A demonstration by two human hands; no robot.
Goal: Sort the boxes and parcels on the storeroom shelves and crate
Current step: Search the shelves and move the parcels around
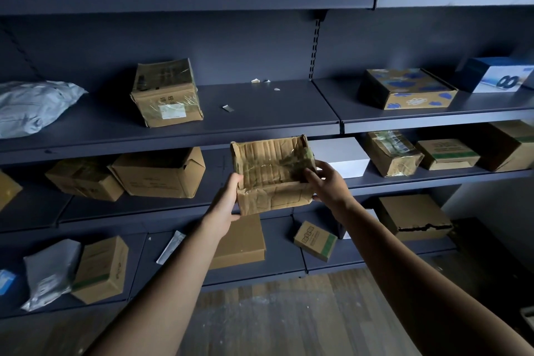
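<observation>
Holding a worn cardboard box (268,176) between them, both hands are raised in front of the shelves. The left hand (228,201) grips the near left corner, with the thumb lying up along the side. The right hand (328,186) is curled round the right end, with the thumb on the upper face and the fingers reaching behind. I think two hands are used because the box is crushed and wrinkled, and a one-hand grip could make it fold. I cannot tell if its top is open or only pressed in.

The box touches no shelf. It hangs in the air, its far edge just below the front edge of the middle shelf (260,115). That shelf has a wide bare part between a taped brown box (166,95) and a blue-patterned box (407,89), with only small paper scraps (229,108) on it. So this gap seems a likely place for the box, and the level hold fits sliding it in. A white box (344,153) stands on the lower shelf behind the right hand.
</observation>
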